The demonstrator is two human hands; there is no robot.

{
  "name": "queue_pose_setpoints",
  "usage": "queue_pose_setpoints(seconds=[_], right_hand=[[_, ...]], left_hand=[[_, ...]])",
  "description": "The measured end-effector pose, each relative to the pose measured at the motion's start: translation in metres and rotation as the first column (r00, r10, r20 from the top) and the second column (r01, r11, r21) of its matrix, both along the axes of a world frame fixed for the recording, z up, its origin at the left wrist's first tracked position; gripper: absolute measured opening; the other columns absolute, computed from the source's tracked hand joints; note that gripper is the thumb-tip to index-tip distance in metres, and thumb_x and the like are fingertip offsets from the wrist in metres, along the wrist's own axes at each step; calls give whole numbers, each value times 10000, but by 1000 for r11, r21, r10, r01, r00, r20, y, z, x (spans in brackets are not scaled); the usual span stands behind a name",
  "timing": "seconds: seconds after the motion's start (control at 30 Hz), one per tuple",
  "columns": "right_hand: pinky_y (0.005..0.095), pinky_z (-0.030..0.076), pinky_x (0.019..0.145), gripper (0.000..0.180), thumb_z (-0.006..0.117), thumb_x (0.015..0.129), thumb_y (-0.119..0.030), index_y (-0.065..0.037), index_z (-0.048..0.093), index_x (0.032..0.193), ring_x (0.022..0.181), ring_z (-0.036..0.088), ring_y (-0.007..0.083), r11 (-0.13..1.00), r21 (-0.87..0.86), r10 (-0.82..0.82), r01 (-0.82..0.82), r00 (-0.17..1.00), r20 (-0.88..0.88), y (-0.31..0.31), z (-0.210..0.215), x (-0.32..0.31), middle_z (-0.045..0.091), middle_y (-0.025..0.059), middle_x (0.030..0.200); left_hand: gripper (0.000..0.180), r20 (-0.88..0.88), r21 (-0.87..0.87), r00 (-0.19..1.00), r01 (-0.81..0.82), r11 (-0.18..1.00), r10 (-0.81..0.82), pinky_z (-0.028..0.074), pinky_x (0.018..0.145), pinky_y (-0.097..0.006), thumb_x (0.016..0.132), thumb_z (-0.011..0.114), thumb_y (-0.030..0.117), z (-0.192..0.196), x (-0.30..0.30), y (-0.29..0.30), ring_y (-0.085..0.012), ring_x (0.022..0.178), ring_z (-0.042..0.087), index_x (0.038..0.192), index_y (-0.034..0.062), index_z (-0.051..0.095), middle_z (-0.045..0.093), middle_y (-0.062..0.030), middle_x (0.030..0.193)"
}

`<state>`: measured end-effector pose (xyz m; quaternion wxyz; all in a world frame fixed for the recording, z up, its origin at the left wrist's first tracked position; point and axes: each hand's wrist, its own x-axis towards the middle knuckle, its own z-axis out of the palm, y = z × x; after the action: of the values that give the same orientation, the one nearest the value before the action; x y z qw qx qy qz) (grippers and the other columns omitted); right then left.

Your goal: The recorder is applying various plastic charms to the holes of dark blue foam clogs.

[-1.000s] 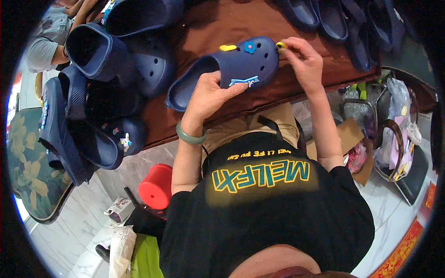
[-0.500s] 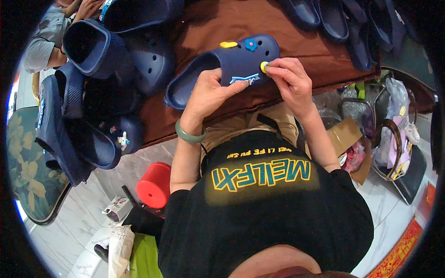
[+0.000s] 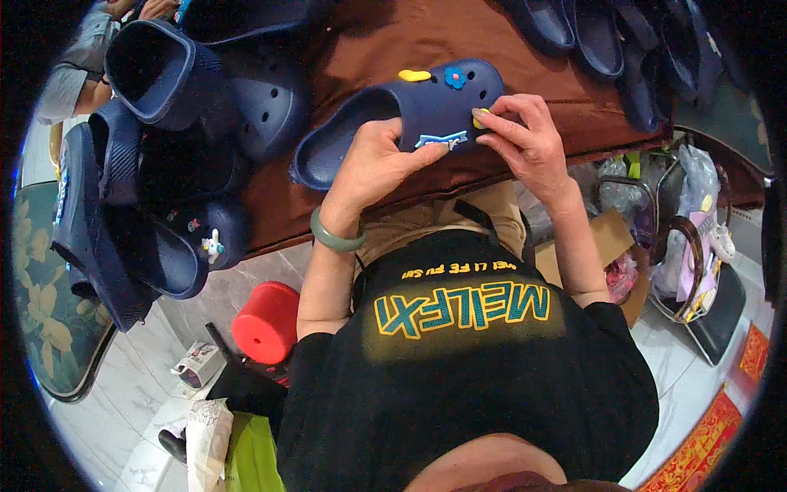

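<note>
A navy foam clog [image 3: 410, 115] lies on a brown tabletop [image 3: 385, 41], its toe to the right. It carries a yellow charm [image 3: 415, 75], a blue flower charm [image 3: 455, 78] and a blue-white badge [image 3: 434, 139]. My left hand [image 3: 373, 160], with a green bangle at the wrist, grips the clog's near side. My right hand [image 3: 525, 139] pinches a small yellow charm [image 3: 477, 117] against the clog's upper.
More navy clogs [image 3: 188, 90] are piled at the left and lined up at the top right [image 3: 623, 41]. One at the left [image 3: 184, 246] bears a white charm. Below the table stand a red stool [image 3: 266, 320], bags [image 3: 697, 213] and a cardboard box [image 3: 611, 238]. Another person's sleeve [image 3: 74, 66] shows at upper left.
My right hand has come from the clog's toe end to its upper with the small yellow charm. The clog has shifted slightly.
</note>
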<state>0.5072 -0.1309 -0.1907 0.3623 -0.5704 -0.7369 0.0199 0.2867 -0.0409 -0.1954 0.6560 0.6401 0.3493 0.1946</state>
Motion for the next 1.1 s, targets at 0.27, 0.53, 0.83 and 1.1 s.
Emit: queue_pose_setpoints(seconds=[0.27,0.53,0.83,1.1], right_hand=[[363,520,770,294,748,708,-21,-67,687,992,885,617,267,989,101,-103,106,994,-29,-1,-7,-7,659,74,948],[372,516,790,251,725,715,-24,-72,686,959,895,622,259,997,75,12,-24,988,156,4,6,-5,666,46,957],[385,501,788,333,766,719,-48,-69,660,1034,890,615,270,1000,-12,9,-10,997,-72,5,2,-13,646,91,968],[349,504,783,241,686,827,-21,-40,655,1065,894,620,274,982,-46,-191,185,967,-168,8,-10,-7,624,120,988]], left_hand=[[287,71,12,997,5,1000,-6,495,728,-272,826,738,198,-9,0,0,-83,781,596,995,-31,695,703,-61,843],[286,68,74,998,3,997,-8,498,717,-280,819,739,201,-5,2,1,-91,755,601,988,-24,692,702,-74,817],[273,81,92,997,-2,996,-6,491,654,-289,817,738,224,-14,1,1,-88,705,605,934,-19,699,698,-80,764],[289,82,81,997,6,997,-13,499,666,-285,815,735,224,-13,1,2,-100,714,624,955,-27,701,704,-83,769]])
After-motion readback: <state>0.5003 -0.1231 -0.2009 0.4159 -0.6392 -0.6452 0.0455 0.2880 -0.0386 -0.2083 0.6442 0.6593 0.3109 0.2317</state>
